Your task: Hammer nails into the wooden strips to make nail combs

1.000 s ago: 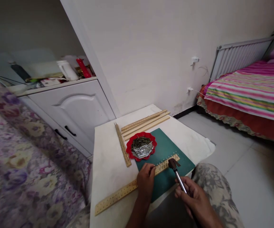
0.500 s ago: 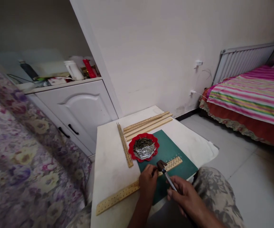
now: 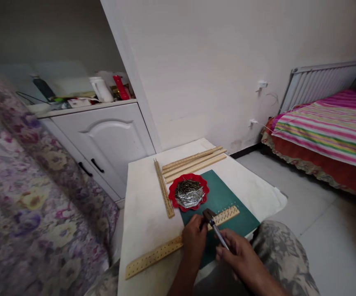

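Observation:
My right hand [image 3: 238,253] grips the handle of a hammer [image 3: 219,235], whose dark head lies over a wooden strip right beside my left fingertips. My left hand [image 3: 194,234] rests on that perforated wooden strip [image 3: 153,255], its thumb and finger pinched close to the hammer head; what they hold is hidden. From the hand rightward, several nails [image 3: 227,213] stand up in the strip. The strip's right part lies across a green mat [image 3: 216,185]. Just beyond my left hand, a red scalloped dish [image 3: 172,196] holds a heap of loose nails [image 3: 190,192].
Several wooden strips [image 3: 193,162] lie at the table's far side, and more narrow strips [image 3: 164,189] lie left of the dish. The white-covered table [image 3: 143,205] stands near a wall and a white cabinet [image 3: 112,139]. My knee [image 3: 284,250] is at the right.
The view has shifted slightly, so everything sits a little further right. Both hands and the hammer keep nearly the same place over the strip.

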Motion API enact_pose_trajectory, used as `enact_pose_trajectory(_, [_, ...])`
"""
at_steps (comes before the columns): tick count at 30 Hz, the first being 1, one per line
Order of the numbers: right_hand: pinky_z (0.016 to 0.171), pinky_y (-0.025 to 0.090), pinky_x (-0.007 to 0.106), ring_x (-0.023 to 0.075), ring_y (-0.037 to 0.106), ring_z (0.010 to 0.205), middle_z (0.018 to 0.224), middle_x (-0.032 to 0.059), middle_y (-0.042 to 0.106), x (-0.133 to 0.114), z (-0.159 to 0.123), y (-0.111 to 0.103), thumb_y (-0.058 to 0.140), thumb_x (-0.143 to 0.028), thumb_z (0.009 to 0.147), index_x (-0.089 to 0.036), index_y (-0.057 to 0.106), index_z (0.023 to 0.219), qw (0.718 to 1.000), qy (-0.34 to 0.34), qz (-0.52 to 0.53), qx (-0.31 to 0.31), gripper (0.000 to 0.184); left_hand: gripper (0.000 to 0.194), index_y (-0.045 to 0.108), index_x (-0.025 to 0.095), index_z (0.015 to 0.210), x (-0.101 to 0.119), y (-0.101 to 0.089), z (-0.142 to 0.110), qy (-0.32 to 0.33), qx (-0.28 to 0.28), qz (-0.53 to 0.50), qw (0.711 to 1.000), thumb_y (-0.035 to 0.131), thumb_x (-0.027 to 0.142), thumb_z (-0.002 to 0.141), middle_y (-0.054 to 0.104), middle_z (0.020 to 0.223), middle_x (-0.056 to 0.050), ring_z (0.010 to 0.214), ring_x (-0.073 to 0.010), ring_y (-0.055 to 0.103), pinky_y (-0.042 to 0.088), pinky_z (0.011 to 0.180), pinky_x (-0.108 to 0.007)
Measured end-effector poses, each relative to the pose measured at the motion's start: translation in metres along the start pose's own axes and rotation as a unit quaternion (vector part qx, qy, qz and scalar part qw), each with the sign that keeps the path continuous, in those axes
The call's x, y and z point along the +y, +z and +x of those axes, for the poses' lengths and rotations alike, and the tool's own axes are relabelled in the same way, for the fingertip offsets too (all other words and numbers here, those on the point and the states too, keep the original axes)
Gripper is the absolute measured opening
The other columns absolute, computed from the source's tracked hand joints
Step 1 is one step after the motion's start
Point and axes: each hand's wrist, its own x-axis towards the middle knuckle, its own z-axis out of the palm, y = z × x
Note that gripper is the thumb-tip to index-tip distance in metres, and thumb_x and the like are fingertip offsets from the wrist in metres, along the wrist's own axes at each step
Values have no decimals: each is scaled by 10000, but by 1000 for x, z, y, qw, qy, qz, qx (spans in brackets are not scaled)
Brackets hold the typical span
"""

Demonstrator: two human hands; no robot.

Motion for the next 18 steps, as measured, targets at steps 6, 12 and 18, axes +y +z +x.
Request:
enact_pose_trajectory(6, [282,265,132,29,332,329,620,-74,552,4,-2,-1,555,-304,800,-188,529,865,1000,6,23,0,136,139,588,189,712,0,1,1,2,3,6,1000,472,160,783,568,735,24,671,-107,532,329,608,-207])
enact_pose_trajectory(12, [293,234,167,31,321,299,647,-56,591,7,-23,-12,587,-395,765,-197,537,863,998,40,51,-6,226,170,630,203,791,-1,-4,0,32,-17,-44,998,466,234,822,600,791,-2,737,-127,565,397,666,-219])
enact_pose_trajectory(18, [504,371,207,101,460,506,581,-48,546,25,-36,-20,667,-415,676,-180,602,750,995,32,84,-44,255,154,629,194,793,-7,-14,-1,41,-2,-32,999,476,211,802,596,778,-10,732,-139,569,415,673,-232])
